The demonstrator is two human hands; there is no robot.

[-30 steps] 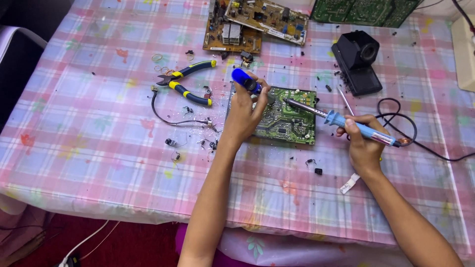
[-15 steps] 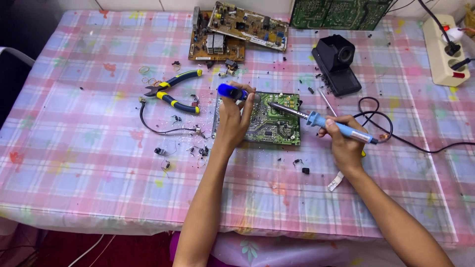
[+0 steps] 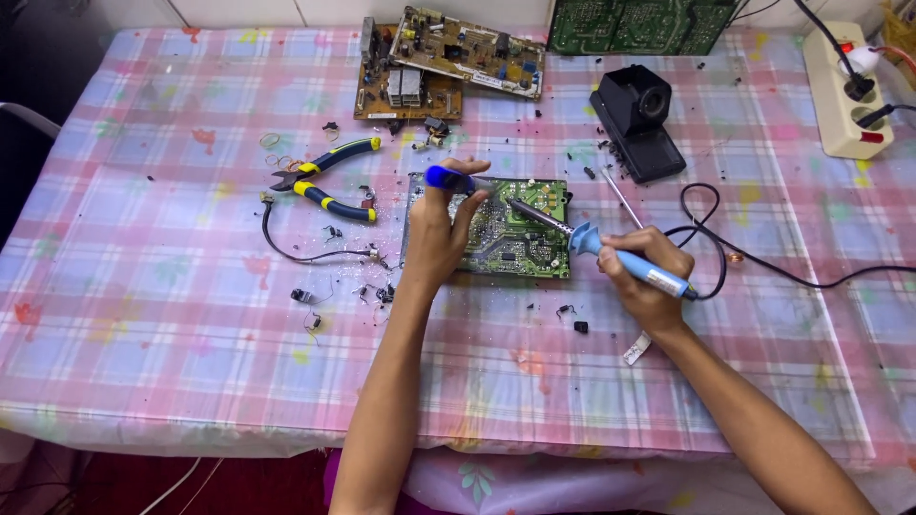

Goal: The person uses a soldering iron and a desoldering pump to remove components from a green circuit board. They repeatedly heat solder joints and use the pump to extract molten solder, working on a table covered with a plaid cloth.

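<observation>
We see our two arms reach forward over the bench [image 3: 143,315], which wears a pink checked cloth. Our right hand [image 3: 647,277] is the nearer one to us; its fingers are clamped around the blue handle of a soldering iron [image 3: 611,256]. The long axis of the iron runs from this hand up and to the left, and its metal tip rests on the green circuit board [image 3: 515,229]. The board lies flat, just left of the right hand, between both hands.

Our left hand [image 3: 441,238] lies on the left part of the board. Its fingers are closed on a small blue tool [image 3: 448,177], which lies across the far left corner of the board. So the left hand is directly on the board, and the right hand meets it only through the iron.

Small dark bits are scattered on the cloth around the board. Further left lie pliers [image 3: 329,179] with blue and yellow handles and a thin black wire [image 3: 286,250]. Behind the board stands a black iron stand [image 3: 637,119], then two brown boards [image 3: 439,62] and a white power strip [image 3: 844,91] at the far right edge.
</observation>
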